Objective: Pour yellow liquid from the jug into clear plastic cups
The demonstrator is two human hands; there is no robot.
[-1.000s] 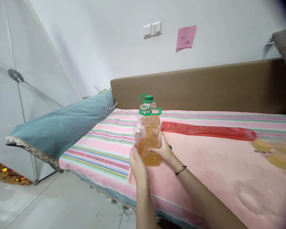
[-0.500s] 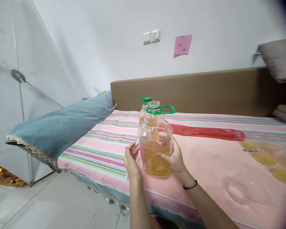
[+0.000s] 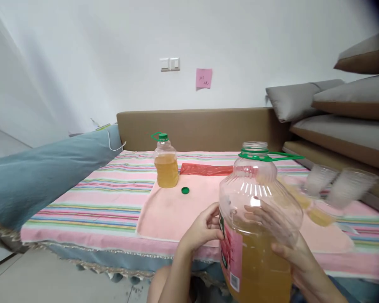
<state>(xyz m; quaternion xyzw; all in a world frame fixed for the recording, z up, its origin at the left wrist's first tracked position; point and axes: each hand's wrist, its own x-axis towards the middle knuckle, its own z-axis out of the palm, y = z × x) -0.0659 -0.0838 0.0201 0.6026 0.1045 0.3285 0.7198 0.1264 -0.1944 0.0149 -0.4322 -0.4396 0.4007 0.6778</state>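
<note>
The large clear plastic jug of amber liquid (image 3: 257, 235), green-handled and uncapped, stands upright with its long axis vertical, held close in front of the person above the near edge of the striped pink bed cover (image 3: 91, 198). The right hand (image 3: 292, 252) wraps its right side, fingers curled around the wall; the left hand (image 3: 202, 229) touches its left flank, fingers partly bent. The loose green cap (image 3: 185, 190) lies well beyond, left of the jug, near the smaller capped bottle (image 3: 166, 164).
</note>
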